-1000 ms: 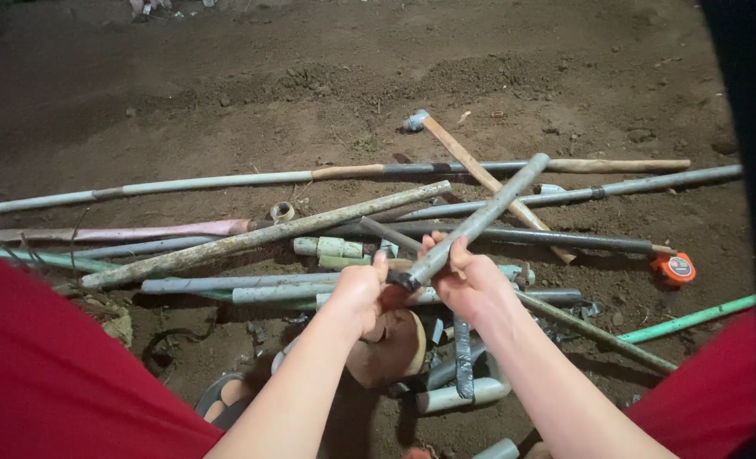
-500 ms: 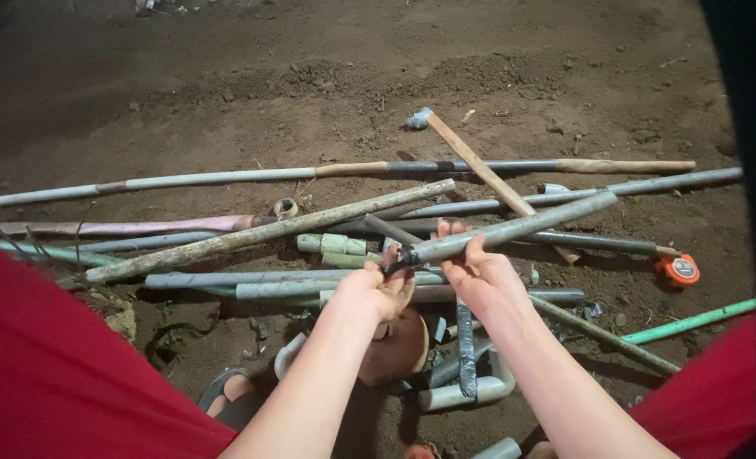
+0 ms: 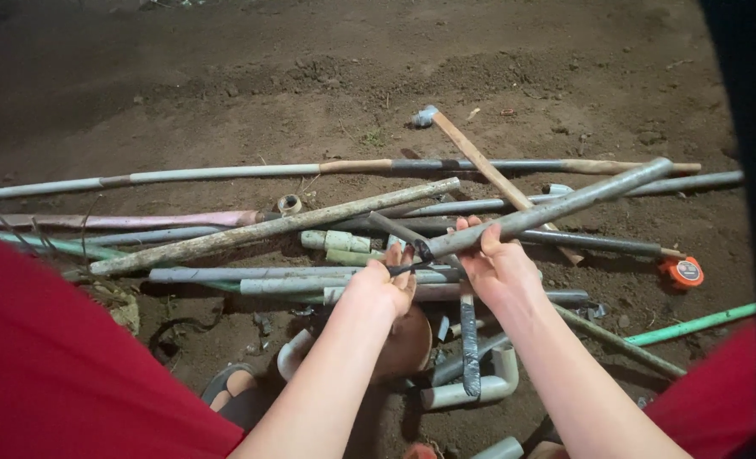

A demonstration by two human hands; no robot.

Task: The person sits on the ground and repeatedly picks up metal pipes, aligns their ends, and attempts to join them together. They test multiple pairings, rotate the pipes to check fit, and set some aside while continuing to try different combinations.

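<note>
Hands are meeting at the near end of a grey pipe (image 3: 557, 206), which is slanting up and away to the right above the pile. The right hand (image 3: 499, 270) is wrapping its fingers around that pipe just behind the end, holding it clear of the ground. The left hand (image 3: 383, 285) is sitting just beside it, its fingers closing narrowly on a thin dark strip (image 3: 412, 265) that is running to the pipe's end; whether the strip is stuck to the pipe cannot be told.

Under the hands, a heap of long pipes is lying on the bare dirt ground (image 3: 225, 85). A mud-caked pipe (image 3: 276, 226) is lying aslant to the left, and a long pale pipe (image 3: 182, 174) is stretching across behind it. A hammer with a wooden handle (image 3: 480, 166) is resting on the pile, its head pointing away. An orange tape measure (image 3: 682, 272) is lying on the dirt to the right, well apart from the hands, and a green pipe (image 3: 693, 325) is lying nearer the person. White curved pipe fittings (image 3: 480, 387) are lying below the hands. Red clothing (image 3: 63, 374) is filling the lower left.
</note>
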